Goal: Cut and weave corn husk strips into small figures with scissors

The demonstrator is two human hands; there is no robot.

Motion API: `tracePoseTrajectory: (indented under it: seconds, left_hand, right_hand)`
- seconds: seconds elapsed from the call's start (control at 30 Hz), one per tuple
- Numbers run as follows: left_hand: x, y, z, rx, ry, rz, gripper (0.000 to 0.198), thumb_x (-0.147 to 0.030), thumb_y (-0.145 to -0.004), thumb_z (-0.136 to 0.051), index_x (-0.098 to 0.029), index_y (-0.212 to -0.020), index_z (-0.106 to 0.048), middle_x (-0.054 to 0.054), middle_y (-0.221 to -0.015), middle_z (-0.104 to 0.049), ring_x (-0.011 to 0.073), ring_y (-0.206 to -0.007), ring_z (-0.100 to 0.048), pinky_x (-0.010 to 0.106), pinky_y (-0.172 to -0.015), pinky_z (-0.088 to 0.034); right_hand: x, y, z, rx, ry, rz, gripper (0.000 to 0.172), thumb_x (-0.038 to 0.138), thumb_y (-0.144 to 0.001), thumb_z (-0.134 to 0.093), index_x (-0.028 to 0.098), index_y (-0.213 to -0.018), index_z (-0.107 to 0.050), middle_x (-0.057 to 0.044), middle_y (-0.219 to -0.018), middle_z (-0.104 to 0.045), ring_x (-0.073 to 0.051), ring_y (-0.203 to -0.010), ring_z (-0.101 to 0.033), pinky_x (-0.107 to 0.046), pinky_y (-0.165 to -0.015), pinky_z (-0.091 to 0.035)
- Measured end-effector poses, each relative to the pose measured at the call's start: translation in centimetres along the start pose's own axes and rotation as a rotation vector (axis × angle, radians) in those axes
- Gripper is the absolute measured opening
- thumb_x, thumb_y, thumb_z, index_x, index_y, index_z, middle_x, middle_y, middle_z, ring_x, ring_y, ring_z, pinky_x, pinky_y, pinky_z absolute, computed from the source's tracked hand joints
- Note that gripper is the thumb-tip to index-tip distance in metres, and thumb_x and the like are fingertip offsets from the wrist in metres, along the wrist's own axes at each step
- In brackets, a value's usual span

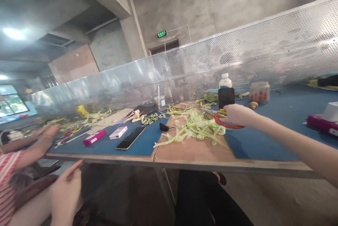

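My right hand (237,116) is closed around the handles of a pair of scissors (221,122) with red and yellow grips, over the right part of the table. The blades point left, above a loose heap of pale green husk strips (196,127) on a bare wooden board (182,152). Just behind that hand stands a dark rectangular object (226,98). My left hand (67,189) hangs low at the left, below the table's front edge. Its index finger is stretched out, the other fingers are partly hidden, and nothing shows in it.
A phone (131,138), a white box (118,132) and a purple box (94,138) lie left of the board. Behind stand a white-capped bottle (225,81) and a clear jar (260,92). A perforated metal screen (185,67) closes the back. At left, a co-worker's hands (49,133) rest by more husks.
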State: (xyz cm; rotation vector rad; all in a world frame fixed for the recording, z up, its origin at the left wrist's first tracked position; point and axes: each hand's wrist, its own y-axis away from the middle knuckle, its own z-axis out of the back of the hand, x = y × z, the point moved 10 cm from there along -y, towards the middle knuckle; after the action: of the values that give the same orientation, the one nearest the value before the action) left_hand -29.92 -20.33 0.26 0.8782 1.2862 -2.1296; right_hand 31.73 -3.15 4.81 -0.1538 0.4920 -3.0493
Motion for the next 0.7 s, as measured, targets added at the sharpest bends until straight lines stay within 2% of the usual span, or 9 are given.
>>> tracePoseTrajectory:
  seconds: [0.03, 0.1, 0.17, 0.27, 0.37, 0.43, 0.53, 0.6, 0.7]
  left_hand:
    - [0.3, -0.3, -0.4, 0.020, -0.066, 0.009, 0.015, -0.023, -0.067, -0.050, -0.030, -0.070, -0.063, -0.007, -0.083, -0.067, 0.0323, -0.099, -0.058, 0.057, -0.090, -0.040]
    - [-2.8, 0.1, -1.9, 0.061, -0.273, -0.140, 0.020, -0.018, -0.065, -0.046, -0.025, -0.071, -0.064, 0.001, -0.099, -0.066, 0.0338, -0.113, -0.049, 0.055, -0.098, -0.032]
    - [-9.6, 2.6, -4.8, 0.140, -0.271, -0.418, 0.025, -0.021, -0.069, -0.045, -0.020, -0.083, -0.065, 0.008, -0.108, -0.062, 0.0316, -0.111, -0.050, 0.051, -0.100, -0.031]
    - [-20.1, 9.0, -10.9, 0.434, -0.041, -0.707, 0.026, -0.020, -0.074, -0.041, -0.021, -0.085, -0.065, 0.007, -0.094, -0.067, 0.0234, -0.092, -0.060, 0.038, -0.086, -0.044]
    - [-27.7, 15.1, -17.0, 0.620, -0.012, -0.897, 0.026, -0.017, -0.076, -0.040, -0.022, -0.083, -0.065, 0.008, -0.088, -0.068, 0.0233, -0.083, -0.061, 0.035, -0.075, -0.047]
    - [-30.1, 17.2, -20.6, 0.640, -0.105, -0.948, 0.020, -0.021, -0.075, -0.045, -0.019, -0.071, -0.065, 0.012, -0.078, -0.067, 0.0258, -0.077, -0.060, 0.035, -0.069, -0.046]
    - [-30.9, 18.1, -24.6, 0.665, -0.193, -0.918, 0.022, -0.031, -0.069, -0.057, -0.019, -0.051, -0.059, 0.014, -0.063, -0.062, 0.0306, -0.078, -0.060, 0.039, -0.071, -0.045]
    - [-30.7, 18.2, -26.3, 0.714, -0.164, -0.869, 0.018, -0.028, -0.062, -0.063, -0.019, -0.047, -0.058, 0.015, -0.063, -0.062, 0.0325, -0.079, -0.060, 0.041, -0.073, -0.044]
    - [-30.4, 17.7, -27.1, 0.749, -0.123, -0.814, 0.012, -0.018, -0.057, -0.064, -0.019, -0.047, -0.059, 0.012, -0.062, -0.063, 0.0306, -0.077, -0.061, 0.040, -0.073, -0.043]
  right_hand:
    - [-0.6, -0.1, -0.6, 0.025, 0.026, 0.001, 0.040, 0.054, -0.070, -0.050, 0.014, -0.069, -0.057, -0.012, -0.070, -0.060, -0.021, -0.060, -0.055, -0.029, -0.052, -0.035]
    - [-1.7, -0.6, -1.5, 0.046, 0.041, 0.015, 0.039, 0.052, -0.071, -0.051, 0.014, -0.065, -0.058, -0.013, -0.068, -0.059, -0.021, -0.060, -0.055, -0.030, -0.053, -0.035]
    - [-2.3, -1.3, -2.4, 0.051, 0.023, 0.035, 0.038, 0.050, -0.070, -0.054, 0.014, -0.059, -0.056, -0.013, -0.062, -0.057, -0.021, -0.057, -0.055, -0.031, -0.052, -0.034]
    - [-3.0, -2.3, -3.8, 0.050, -0.089, 0.052, 0.040, 0.049, -0.063, -0.064, 0.018, -0.045, -0.048, -0.008, -0.047, -0.048, -0.019, -0.050, -0.051, -0.032, -0.049, -0.031]
    - [-3.9, -2.7, -4.4, 0.004, -0.284, 0.036, 0.045, 0.042, -0.055, -0.073, 0.022, -0.035, -0.038, -0.001, -0.035, -0.034, -0.016, -0.044, -0.045, -0.030, -0.045, -0.029]
    - [-4.3, -2.6, -4.5, 0.003, -0.385, 0.052, 0.048, 0.040, -0.053, -0.074, 0.024, -0.032, -0.034, 0.002, -0.032, -0.029, -0.013, -0.039, -0.039, -0.029, -0.042, -0.027]
    - [-4.0, -1.9, -4.9, 0.126, -0.344, 0.100, 0.049, 0.045, -0.057, -0.070, 0.022, -0.032, -0.036, 0.002, -0.034, -0.033, -0.009, -0.034, -0.034, -0.028, -0.040, -0.027]
    - [-3.9, -1.5, -4.8, 0.187, -0.258, 0.104, 0.048, 0.048, -0.063, -0.065, 0.021, -0.033, -0.038, 0.001, -0.035, -0.036, -0.010, -0.034, -0.035, -0.028, -0.041, -0.030]
    - [-3.8, -1.2, -3.0, 0.084, -0.145, 0.050, 0.041, 0.047, -0.067, -0.062, 0.019, -0.042, -0.045, -0.003, -0.042, -0.044, -0.016, -0.044, -0.048, -0.032, -0.049, -0.037]
